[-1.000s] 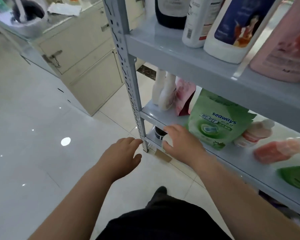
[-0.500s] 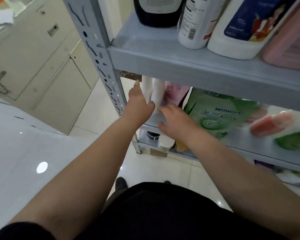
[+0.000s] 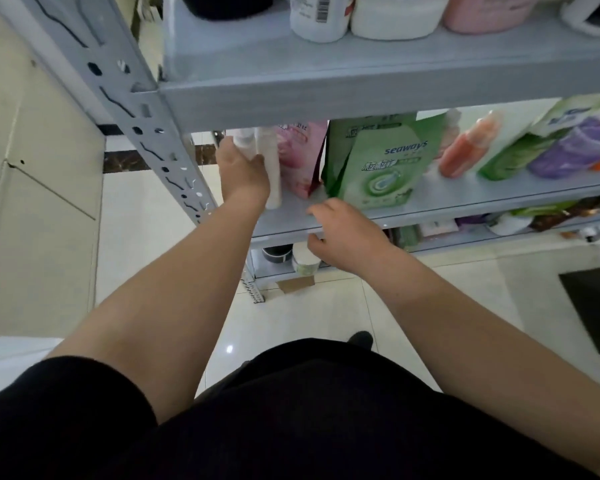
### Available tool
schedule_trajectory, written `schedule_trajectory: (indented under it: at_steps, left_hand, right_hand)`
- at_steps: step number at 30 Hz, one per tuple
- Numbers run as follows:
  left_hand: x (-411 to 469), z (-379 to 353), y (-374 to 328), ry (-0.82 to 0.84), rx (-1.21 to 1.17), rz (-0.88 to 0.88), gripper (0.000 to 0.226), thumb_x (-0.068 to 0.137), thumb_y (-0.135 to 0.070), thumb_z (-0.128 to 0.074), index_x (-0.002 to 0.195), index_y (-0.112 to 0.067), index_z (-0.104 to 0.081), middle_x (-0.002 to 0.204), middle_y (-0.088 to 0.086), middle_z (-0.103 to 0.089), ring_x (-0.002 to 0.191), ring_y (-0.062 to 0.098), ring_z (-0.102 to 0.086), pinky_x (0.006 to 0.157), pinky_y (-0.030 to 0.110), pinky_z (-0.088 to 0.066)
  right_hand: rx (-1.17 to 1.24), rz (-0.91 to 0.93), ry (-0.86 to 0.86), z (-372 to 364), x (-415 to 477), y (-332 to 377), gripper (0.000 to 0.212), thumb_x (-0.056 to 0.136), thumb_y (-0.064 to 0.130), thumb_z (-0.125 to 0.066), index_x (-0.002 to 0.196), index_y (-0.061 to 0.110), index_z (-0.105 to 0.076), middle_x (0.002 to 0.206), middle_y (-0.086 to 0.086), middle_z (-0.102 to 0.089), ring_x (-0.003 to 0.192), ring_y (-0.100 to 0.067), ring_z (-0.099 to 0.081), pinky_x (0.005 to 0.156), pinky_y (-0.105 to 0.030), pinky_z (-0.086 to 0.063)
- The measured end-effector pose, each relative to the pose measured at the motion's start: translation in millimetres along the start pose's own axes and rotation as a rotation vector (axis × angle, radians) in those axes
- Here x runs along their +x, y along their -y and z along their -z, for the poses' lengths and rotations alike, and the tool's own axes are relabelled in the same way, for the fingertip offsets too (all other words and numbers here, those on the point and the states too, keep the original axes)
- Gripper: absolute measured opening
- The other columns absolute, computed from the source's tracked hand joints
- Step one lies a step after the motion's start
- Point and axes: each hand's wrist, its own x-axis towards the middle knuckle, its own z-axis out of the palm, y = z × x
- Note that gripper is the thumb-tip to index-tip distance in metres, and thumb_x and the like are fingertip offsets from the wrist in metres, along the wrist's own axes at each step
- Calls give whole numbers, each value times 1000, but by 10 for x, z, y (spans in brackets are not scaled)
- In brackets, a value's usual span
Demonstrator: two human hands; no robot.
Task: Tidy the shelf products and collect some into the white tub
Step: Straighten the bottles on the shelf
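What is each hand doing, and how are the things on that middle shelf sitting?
left hand, grips the left white bottle
left white bottle, upright, held
right white bottle, upright, not held
right hand, loosely curled at the front edge of the shelf, holding no product
pink pouch, standing
green pouch, standing upright
orange bottle, tilted, blurry

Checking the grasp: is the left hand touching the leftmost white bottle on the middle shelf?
Touching. The head view shows the left hand curled round the white bottle, with the thumb lying across its front and no gap between them.
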Motion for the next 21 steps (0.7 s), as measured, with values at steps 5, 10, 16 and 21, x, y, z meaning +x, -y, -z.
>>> schedule_trajectory:
  at_steps: [5, 10, 16, 21]
  left_hand:
    - [-228, 10, 170, 33, 21, -58, 43, 100, -26, -57, 136, -12, -37, 132, 9, -50, 105, 25, -56, 88, 30, -39]
    - [-569, 136, 228, -5, 24, -149, 44, 101, -24, -58, 137, -6, -40, 128, 12, -56, 109, 25, -53, 85, 27, -35]
    - [-1206, 416, 278, -35, 20, -110, 31, 99, -39, -54, 118, -15, -52, 104, 0, -66, 98, 24, -63, 87, 44, -53]
    - [-1837, 450, -73, 24, -558, 100, 37, 104, -43, -48, 114, -8, -57, 93, 12, -71, 87, 23, -72, 80, 44, -59]
  right_hand:
    - [22, -9, -18, -49, -110, -7, 47, 98, 32, -54, 141, 15, -50, 141, -10, -48, 125, -30, -49, 96, -42, -47]
    - [58, 46, 9, 12, -182, -111, 53, 100, 33, -54, 150, 19, -43, 152, -6, -42, 132, -24, -47, 98, -36, -42]
    - [298, 155, 96, -6, -389, -301, 63, 96, 42, -64, 151, 24, -40, 153, 1, -41, 138, -15, -41, 108, -29, -36]
    - [726, 179, 325, -124, -793, -446, 87, 74, 48, -87, 145, 39, -39, 138, 18, -53, 122, 0, -54, 98, -24, -46]
